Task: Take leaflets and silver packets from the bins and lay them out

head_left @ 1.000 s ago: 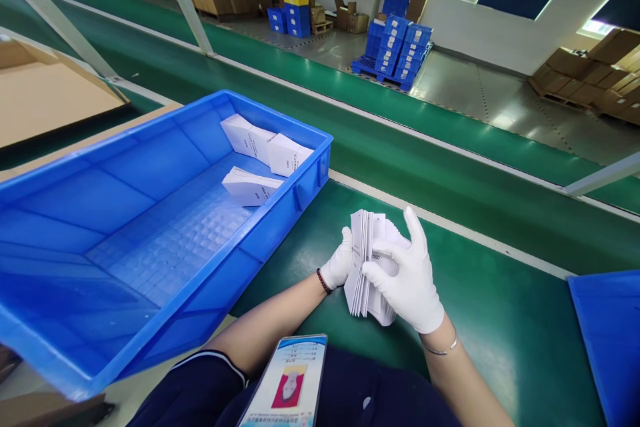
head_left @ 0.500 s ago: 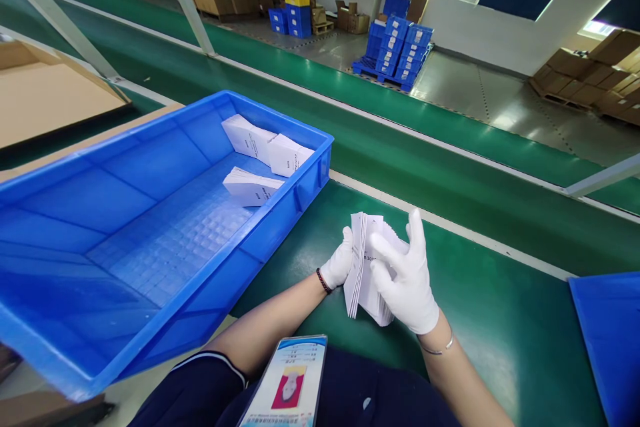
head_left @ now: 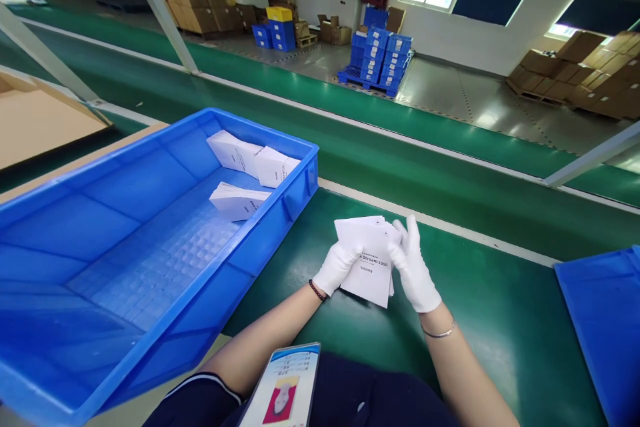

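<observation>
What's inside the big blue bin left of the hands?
Three stacks of white booklets sit at the end of the blue bin nearest the hands. Bin floor shows bare mid-bin; the near wall hides the floor strip along it.

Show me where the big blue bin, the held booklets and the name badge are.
Big blue bin [head_left: 150,267], head view, bare floor inside.
Held booklets [head_left: 369,285], head view, top cover below print.
Name badge [head_left: 281,401], head view, its photo.
</observation>
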`<control>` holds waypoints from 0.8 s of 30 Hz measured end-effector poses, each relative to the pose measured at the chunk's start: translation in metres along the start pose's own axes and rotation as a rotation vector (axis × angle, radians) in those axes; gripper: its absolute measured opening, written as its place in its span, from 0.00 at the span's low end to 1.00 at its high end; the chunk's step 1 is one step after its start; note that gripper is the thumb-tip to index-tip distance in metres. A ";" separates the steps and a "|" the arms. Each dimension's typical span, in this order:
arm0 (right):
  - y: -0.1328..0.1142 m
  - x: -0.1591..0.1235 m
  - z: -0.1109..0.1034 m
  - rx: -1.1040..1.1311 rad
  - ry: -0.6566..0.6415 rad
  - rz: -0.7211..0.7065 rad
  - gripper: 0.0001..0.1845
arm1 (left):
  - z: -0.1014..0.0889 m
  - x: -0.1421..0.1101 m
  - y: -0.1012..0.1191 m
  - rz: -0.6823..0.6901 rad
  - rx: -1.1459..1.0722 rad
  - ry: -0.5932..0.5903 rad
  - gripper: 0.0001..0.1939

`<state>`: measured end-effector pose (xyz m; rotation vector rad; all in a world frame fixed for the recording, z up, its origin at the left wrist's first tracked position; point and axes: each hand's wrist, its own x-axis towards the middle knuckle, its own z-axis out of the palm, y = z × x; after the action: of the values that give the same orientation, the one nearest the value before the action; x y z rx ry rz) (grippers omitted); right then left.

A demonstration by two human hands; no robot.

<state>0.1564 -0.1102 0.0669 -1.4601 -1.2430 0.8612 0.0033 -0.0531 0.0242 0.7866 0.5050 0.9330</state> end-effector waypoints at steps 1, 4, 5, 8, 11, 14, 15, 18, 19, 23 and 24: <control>0.000 -0.002 -0.003 0.034 -0.017 -0.011 0.54 | 0.001 -0.002 0.001 0.051 0.049 0.028 0.26; 0.003 -0.011 -0.012 0.058 -0.038 -0.174 0.58 | -0.001 -0.007 0.003 0.107 0.192 0.087 0.27; 0.005 -0.014 -0.014 0.047 -0.055 -0.229 0.59 | -0.003 -0.008 0.004 0.095 0.236 0.092 0.28; 0.022 -0.022 -0.015 0.033 -0.118 -0.252 0.64 | -0.010 -0.011 0.002 0.011 0.313 0.041 0.43; 0.045 -0.031 -0.004 0.116 -0.115 -0.114 0.72 | -0.014 -0.013 -0.004 -0.060 0.328 -0.030 0.59; 0.061 -0.038 0.012 0.226 -0.048 -0.053 0.74 | -0.012 -0.013 -0.010 -0.053 0.404 0.012 0.60; 0.061 -0.038 0.015 0.232 -0.013 -0.053 0.72 | -0.009 -0.012 -0.009 -0.049 0.454 0.018 0.56; 0.046 -0.036 0.018 0.151 0.158 -0.016 0.58 | 0.006 -0.005 0.012 -0.037 0.631 -0.039 0.37; 0.037 -0.034 0.016 0.132 0.211 0.002 0.52 | 0.012 -0.002 0.024 -0.033 0.691 -0.073 0.31; 0.002 -0.040 0.000 0.318 0.064 -0.041 0.37 | 0.034 0.025 0.076 -0.173 0.873 -0.351 0.23; -0.003 -0.045 -0.008 0.338 -0.001 -0.022 0.38 | 0.037 0.035 0.083 -0.288 0.873 -0.487 0.22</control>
<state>0.1532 -0.1562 0.0679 -1.1729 -1.0524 1.0032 0.0046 -0.0073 0.1099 1.6259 0.5707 0.1921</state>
